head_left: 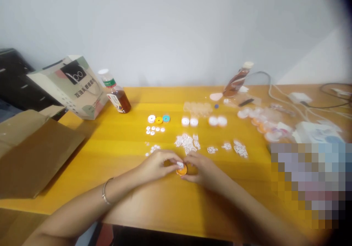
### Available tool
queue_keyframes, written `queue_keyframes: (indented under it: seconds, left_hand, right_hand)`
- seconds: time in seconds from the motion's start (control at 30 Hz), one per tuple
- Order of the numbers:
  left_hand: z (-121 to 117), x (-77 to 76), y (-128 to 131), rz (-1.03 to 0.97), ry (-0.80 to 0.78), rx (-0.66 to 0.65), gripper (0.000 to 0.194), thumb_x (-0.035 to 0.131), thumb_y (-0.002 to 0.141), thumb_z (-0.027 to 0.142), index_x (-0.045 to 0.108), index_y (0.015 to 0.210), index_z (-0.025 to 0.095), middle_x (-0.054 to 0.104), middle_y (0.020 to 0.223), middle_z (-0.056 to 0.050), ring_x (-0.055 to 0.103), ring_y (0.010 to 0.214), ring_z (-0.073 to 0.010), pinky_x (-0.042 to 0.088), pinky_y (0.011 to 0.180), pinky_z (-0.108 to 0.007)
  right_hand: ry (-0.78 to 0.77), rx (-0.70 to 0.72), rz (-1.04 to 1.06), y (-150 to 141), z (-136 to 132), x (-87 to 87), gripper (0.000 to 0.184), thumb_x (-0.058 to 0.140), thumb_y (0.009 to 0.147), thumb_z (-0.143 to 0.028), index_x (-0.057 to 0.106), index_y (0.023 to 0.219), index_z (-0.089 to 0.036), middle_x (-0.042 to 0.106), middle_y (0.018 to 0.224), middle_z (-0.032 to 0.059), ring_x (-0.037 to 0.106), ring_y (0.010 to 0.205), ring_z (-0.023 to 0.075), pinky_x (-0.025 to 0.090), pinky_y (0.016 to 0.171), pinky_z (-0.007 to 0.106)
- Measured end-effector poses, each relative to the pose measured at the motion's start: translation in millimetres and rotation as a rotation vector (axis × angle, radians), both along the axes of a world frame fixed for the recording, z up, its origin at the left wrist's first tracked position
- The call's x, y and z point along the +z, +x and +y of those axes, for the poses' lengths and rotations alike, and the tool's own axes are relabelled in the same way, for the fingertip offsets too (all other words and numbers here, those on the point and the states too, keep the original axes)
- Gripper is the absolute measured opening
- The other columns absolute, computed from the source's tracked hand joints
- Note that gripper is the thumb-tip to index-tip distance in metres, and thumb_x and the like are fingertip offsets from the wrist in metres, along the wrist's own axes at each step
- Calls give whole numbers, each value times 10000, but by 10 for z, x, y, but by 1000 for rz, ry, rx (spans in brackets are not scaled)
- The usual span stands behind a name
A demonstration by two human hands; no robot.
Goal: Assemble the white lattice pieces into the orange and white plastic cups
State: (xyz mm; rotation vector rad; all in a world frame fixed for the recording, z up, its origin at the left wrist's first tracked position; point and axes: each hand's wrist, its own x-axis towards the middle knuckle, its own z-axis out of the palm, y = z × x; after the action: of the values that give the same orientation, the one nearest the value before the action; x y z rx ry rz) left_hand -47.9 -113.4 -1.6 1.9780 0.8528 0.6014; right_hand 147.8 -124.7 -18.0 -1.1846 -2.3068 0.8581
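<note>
Both my hands meet at the middle front of the yellow table (123, 187). My left hand (158, 165) and my right hand (202, 171) pinch a small orange round disc (182, 170) between their fingertips, and a small white piece (180, 164) sits on top of the disc. A thin bracelet (106, 193) circles my left wrist. Just beyond my hands lie several small white plastic pieces (188, 142).
White, yellow and teal discs (158, 119) lie in a row further back, with more white discs (217, 120) to the right. Two bottles (117, 94) (236, 80) stand near the wall. A paper bag (73, 86) and brown cardboard (33, 154) sit left. Cables and packets (299, 103) are on the right.
</note>
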Motion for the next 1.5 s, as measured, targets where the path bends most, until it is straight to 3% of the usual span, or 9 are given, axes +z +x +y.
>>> queue_keyframes:
  seconds: [0.43, 0.67, 1.07, 1.13, 1.33, 1.5]
  left_hand:
    - [-20, -25, 25, 92, 231, -60, 155, 493, 837, 224, 630, 886, 168, 645, 839, -57, 592, 761, -132, 453, 700, -245]
    - [-96, -98, 57, 222, 473, -72, 196, 407, 874, 194, 597, 869, 147, 598, 827, -53, 551, 738, -126, 440, 678, -246]
    - [-69, -140, 47, 146, 377, -46, 130, 455, 847, 188, 580, 860, 154, 596, 818, -39, 552, 765, -124, 439, 703, -241]
    - [-56, -103, 35, 112, 356, -20, 132, 466, 843, 207, 582, 881, 156, 600, 816, -42, 555, 757, -123, 439, 692, -240]
    - [11, 66, 44, -57, 350, 119, 155, 537, 802, 256, 585, 908, 153, 608, 809, -43, 564, 733, -116, 446, 679, -234]
    - [224, 160, 110, -44, 348, 188, 194, 529, 808, 303, 574, 932, 162, 621, 857, -44, 576, 791, -134, 458, 737, -265]
  right_hand:
    - [-12, 6, 16, -3, 13, -30, 93, 648, 654, -192, 588, 724, -188, 534, 714, 7, 523, 667, 136, 402, 610, 229]
    - [11, -10, 8, -15, 12, -17, 91, 619, 636, -152, 555, 693, -180, 523, 664, -11, 498, 613, 118, 386, 572, 213]
    - [21, -23, 100, -44, 5, -135, 153, 614, 619, -136, 501, 708, -185, 522, 690, 0, 493, 659, 140, 404, 596, 242]
    - [-34, -28, 170, -54, -4, -108, 130, 610, 649, -155, 514, 731, -185, 531, 695, 0, 492, 639, 130, 408, 585, 240]
    - [-439, -86, 608, -104, -18, -11, 232, 613, 726, -297, 518, 912, -196, 602, 789, 6, 562, 668, 112, 467, 649, 255]
    - [-545, -241, 821, -103, 20, -58, 306, 697, 651, -324, 544, 892, -214, 633, 825, 0, 594, 774, 136, 467, 757, 292]
